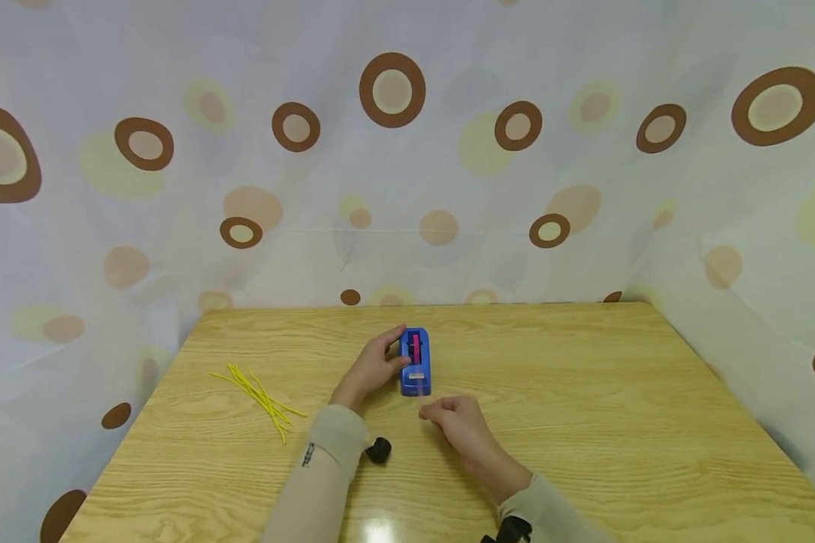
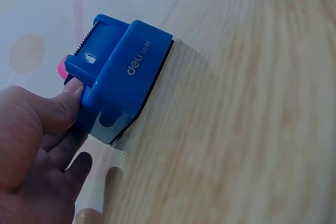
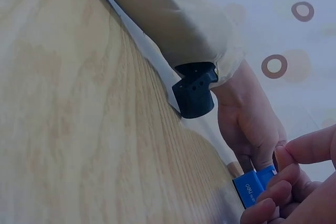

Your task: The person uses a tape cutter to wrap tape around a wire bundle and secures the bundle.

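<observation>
A blue tape dispenser [image 1: 405, 385] with a pink tape core [image 1: 416, 348] stands upright on the table, its cutter end toward me. My left hand [image 1: 372, 365] grips it from the left, thumb near the cutter and fingers along the far side; in the left wrist view the thumb presses the dispenser's body [image 2: 126, 77]. Just in front of the cutter is my right hand [image 1: 467, 431], thumb and index finger pinched together. A thin clear strip of tape [image 1: 420, 389] runs from the cutter toward those fingertips. The right wrist view shows the pinch close up, but the strip is hard to make out there.
Several thin yellow sticks [image 1: 265, 400] lie in a loose, crossed pile on the left of the wooden table [image 1: 584, 392]. A patterned curtain [image 1: 448, 264] hangs behind and beside the table. A black wrist camera [image 1: 379, 450] juts from the left sleeve.
</observation>
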Motion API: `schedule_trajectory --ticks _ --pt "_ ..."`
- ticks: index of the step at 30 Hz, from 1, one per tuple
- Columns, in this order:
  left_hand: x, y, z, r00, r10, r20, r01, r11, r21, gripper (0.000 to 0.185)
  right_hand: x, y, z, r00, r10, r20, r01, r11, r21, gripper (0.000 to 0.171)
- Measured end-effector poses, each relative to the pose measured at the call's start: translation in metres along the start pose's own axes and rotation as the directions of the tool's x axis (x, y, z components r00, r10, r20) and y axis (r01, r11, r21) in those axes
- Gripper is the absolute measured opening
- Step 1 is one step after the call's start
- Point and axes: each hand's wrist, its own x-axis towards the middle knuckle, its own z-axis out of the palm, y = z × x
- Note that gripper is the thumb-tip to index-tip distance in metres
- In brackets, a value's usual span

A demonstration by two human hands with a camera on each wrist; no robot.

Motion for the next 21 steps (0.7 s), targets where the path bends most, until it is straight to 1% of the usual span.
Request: schedule_trajectory --ticks 5,10,14,17,21 --pt "0.001 -0.001 0.003 1.000 -0.021 -0.003 0.021 1.000 -0.011 0.060 -0.008 0.001 -0.002 0.999 0.000 0.033 -0.001 1.000 0.029 0.021" --pt "0.001 -0.002 0.002 1.000 -0.018 0.002 0.018 1.000 0.000 0.060 -0.013 0.002 -0.002 0.999 -0.012 0.032 0.010 0.999 0.046 0.020" --pt "0.000 -0.001 0.002 1.000 -0.005 0.008 0.005 1.000 -0.011 0.060 -0.015 0.004 -0.003 1.000 -0.002 0.026 0.001 0.999 0.036 0.021" --pt "0.001 0.000 0.002 1.000 0.000 0.005 0.000 1.000 -0.015 0.060 -0.017 0.005 -0.003 0.999 0.004 0.033 -0.006 0.999 0.053 0.022" --pt "0.001 0.000 0.002 1.000 -0.013 0.005 0.013 1.000 -0.010 0.060 -0.020 0.006 -0.002 0.999 -0.006 0.049 0.002 0.997 0.082 0.023"
